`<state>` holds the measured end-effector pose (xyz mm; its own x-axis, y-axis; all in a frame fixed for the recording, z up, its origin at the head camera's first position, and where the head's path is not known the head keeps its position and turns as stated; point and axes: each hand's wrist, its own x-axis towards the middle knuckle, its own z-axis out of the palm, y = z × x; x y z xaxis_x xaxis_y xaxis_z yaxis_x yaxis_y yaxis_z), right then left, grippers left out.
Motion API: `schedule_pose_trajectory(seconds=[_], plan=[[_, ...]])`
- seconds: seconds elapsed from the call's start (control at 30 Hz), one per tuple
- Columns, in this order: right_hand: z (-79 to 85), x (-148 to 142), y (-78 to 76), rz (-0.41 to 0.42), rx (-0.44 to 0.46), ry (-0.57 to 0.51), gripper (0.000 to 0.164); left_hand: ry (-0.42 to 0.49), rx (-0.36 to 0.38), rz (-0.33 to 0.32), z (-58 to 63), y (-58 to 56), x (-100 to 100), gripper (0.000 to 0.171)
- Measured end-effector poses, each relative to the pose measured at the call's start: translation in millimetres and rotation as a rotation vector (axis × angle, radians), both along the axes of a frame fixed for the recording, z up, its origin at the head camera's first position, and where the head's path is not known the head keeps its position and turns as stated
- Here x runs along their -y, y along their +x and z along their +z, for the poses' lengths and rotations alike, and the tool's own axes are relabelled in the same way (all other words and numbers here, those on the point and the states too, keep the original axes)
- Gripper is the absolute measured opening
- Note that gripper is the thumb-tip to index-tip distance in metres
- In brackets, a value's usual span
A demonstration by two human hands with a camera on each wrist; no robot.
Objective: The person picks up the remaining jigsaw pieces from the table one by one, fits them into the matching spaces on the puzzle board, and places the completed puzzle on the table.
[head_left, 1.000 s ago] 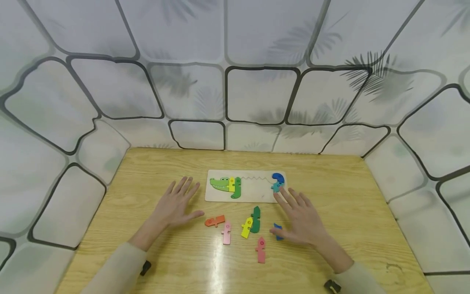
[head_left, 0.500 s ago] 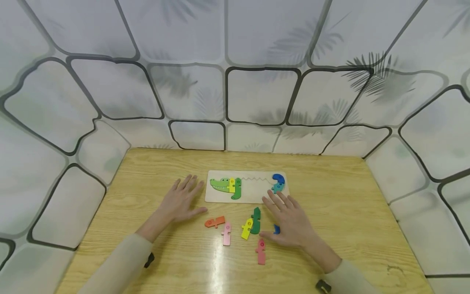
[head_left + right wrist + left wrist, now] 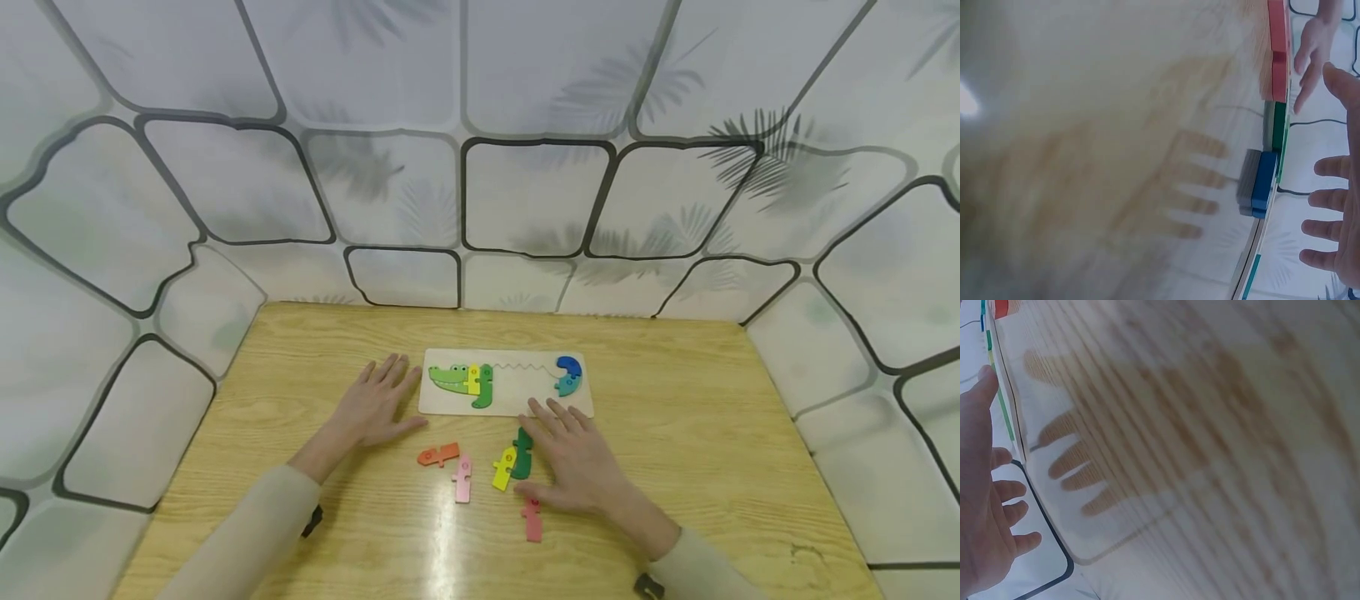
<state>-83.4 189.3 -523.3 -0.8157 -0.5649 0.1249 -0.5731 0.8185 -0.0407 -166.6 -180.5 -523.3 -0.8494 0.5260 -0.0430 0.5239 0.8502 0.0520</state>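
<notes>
Croc puzzle bd (image 3: 521,395) (part-filled), L fingers (image 3: 406,384) beside, R fingers (image 3: 547,422) nr loose green pc (image 3: 522,460)

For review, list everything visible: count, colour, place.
Table: 1, yellowish, lower frame
Backdrop: 1, whitish, behind table
Board: 1, pale, on table
Crocodile head: 1, green, board's left
Adjoining pieces: 2, yellow, green, beside head
Tail pieces: 2, blues, board's right
Loose pieces: 6, orange, pink, yellow, dark green, red, blue, on table
Sleeves: 2, beige, forearms
Wrist devices: 2, black, by sleeves
Left hand: 1, bare, beside board
Right hand: 1, bare, over some loose pieces
</notes>
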Motion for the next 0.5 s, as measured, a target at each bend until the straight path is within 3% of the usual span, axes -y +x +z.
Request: schedule_pose_trajectory(seconds=[0.5], plan=[[6.3, 17, 1.2, 0.091, 0.107, 0.102, 0.083, 0.004, 0.039, 0.001, -0.9, -4.0, -5, 0.092]])
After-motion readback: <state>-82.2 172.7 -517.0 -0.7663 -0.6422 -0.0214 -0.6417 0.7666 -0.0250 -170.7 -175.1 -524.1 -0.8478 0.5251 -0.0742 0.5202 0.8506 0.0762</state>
